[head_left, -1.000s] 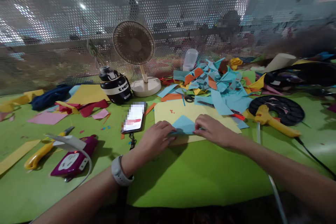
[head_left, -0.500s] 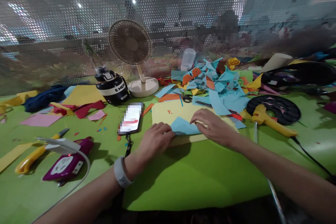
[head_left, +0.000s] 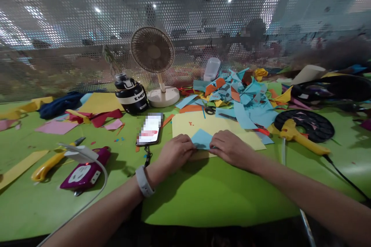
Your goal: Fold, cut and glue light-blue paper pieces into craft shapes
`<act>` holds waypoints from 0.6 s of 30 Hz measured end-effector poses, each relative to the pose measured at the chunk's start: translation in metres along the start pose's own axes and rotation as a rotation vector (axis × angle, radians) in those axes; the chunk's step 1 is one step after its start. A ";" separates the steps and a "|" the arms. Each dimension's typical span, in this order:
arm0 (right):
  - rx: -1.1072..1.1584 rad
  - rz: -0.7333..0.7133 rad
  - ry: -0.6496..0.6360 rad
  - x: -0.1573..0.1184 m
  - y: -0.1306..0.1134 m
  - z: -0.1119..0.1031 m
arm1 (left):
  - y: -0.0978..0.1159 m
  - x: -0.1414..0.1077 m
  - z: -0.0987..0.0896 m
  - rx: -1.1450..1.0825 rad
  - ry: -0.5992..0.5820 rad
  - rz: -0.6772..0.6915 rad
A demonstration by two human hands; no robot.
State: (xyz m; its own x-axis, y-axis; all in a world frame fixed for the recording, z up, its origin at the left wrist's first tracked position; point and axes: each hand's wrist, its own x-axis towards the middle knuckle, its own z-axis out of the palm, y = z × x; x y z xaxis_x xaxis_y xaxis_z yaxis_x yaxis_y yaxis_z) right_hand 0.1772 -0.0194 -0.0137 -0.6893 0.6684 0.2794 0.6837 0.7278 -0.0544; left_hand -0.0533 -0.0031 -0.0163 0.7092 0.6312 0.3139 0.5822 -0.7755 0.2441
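Note:
A piece of blue paper (head_left: 202, 137), its top a pointed triangle, lies on a yellow sheet (head_left: 185, 121) near the table's front edge. At its left corner my left hand (head_left: 179, 150) is closed, fingers pinching the paper against the sheet. My right hand (head_left: 232, 149) grips the right side, its fingers curled down on the blue paper. Both hands hide the lower corners. Just behind the sheet rest black-handled scissors (head_left: 210, 111), partly under paper.
Left of the sheet lies a phone (head_left: 150, 129), with a fan (head_left: 164, 96) and a black bottle (head_left: 131, 98) behind. Cut blue paper (head_left: 243, 92) is heaped at the back. A yellow glue gun (head_left: 307, 139) leans on a black round tray (head_left: 324, 125). A purple power strip (head_left: 87, 171) sits left.
My right hand has come down from above the blue paper to its lower right side and closed on it. My left hand's fingers have curled tighter at the left corner. The view has shifted slightly.

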 end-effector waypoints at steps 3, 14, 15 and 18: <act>0.019 0.020 0.045 0.000 0.000 0.003 | -0.003 0.000 0.001 -0.047 0.008 -0.040; 0.102 0.061 0.032 0.002 0.003 0.008 | -0.004 0.002 0.002 -0.179 -0.028 -0.105; 0.132 0.091 0.026 0.002 0.003 0.008 | -0.004 0.003 0.002 -0.207 -0.034 -0.115; 0.190 0.170 0.006 0.005 0.002 0.006 | -0.006 0.004 0.004 -0.296 -0.010 -0.212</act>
State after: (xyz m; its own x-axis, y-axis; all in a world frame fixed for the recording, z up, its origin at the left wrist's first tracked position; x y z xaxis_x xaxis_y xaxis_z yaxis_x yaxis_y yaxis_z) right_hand 0.1741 -0.0139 -0.0181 -0.5667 0.7829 0.2568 0.7316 0.6215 -0.2802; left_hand -0.0521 0.0044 -0.0203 0.5895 0.7774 0.2192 0.5777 -0.5955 0.5583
